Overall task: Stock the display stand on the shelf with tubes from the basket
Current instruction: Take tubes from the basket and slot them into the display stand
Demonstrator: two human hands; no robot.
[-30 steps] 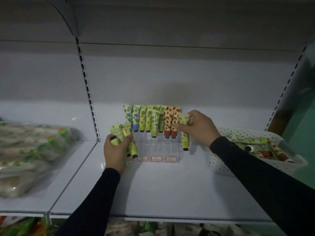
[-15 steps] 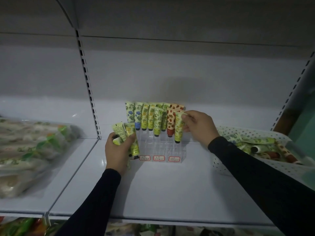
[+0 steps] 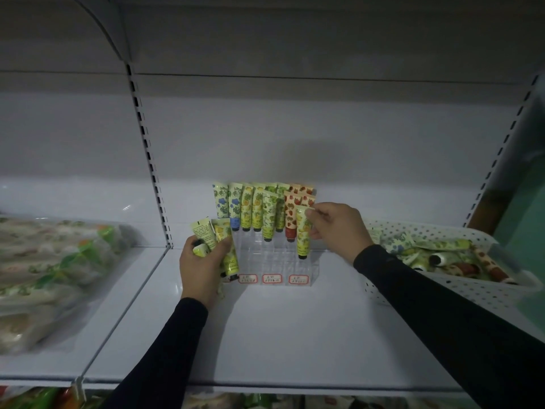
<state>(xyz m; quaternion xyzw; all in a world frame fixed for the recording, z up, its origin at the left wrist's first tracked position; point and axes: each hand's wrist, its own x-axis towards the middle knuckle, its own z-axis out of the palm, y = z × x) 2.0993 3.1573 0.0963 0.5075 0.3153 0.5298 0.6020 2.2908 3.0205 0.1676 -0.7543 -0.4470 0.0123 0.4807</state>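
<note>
A clear tiered display stand (image 3: 274, 261) sits on the white shelf (image 3: 265, 335), with several patterned tubes (image 3: 253, 208) standing cap-down in its back rows. My right hand (image 3: 336, 228) pinches the top of a yellow-green tube (image 3: 303, 237) that stands upright in the stand's right column, in front of the red strawberry tubes (image 3: 290, 214). Left of the stand, my left hand (image 3: 203, 261) grips a small bundle of yellow tubes (image 3: 219, 240). The white dotted basket (image 3: 442, 287) at the right holds several more tubes.
Bagged goods in clear plastic (image 3: 53, 276) fill the neighbouring shelf bay on the left. A slotted upright (image 3: 150, 172) divides the bays. Three red-framed price labels (image 3: 272, 278) line the stand's front. More goods show on the shelf below (image 3: 35, 399).
My right hand carried the yellow-green tube from beside the stand's right edge into its right column and lowered it upright. My left hand kept its bundle in place.
</note>
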